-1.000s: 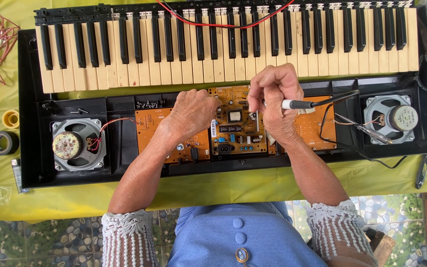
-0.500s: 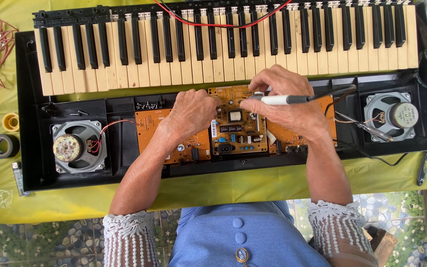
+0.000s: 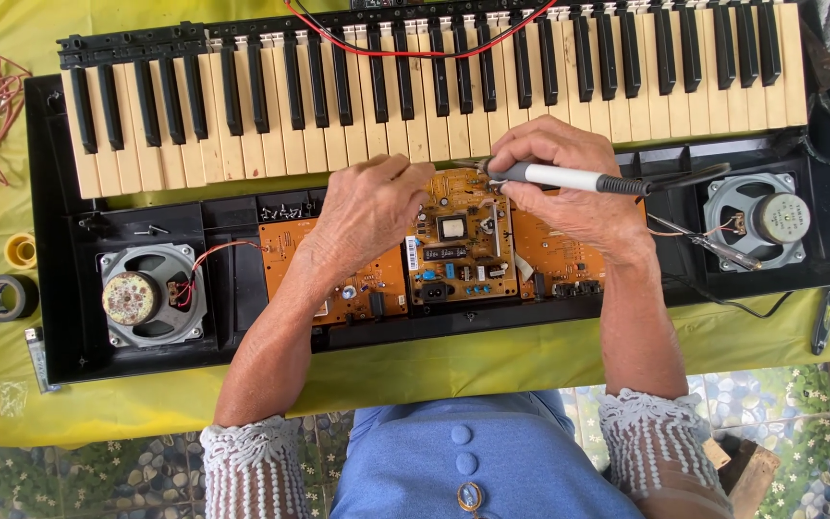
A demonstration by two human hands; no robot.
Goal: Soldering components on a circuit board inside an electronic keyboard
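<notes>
Right hand [image 3: 569,187] of mine is closed around the soldering iron [image 3: 569,179], its tip down at the top edge of the middle circuit board [image 3: 458,245], while my left hand [image 3: 367,207] rests flat and unclenched, holding nothing, on the orange board [image 3: 285,245] beside it. Judging by the open keyboard case [image 3: 55,240], boards and both speakers [image 3: 151,293] exposed inside, I'm mid-repair; closing up remains undone.
</notes>
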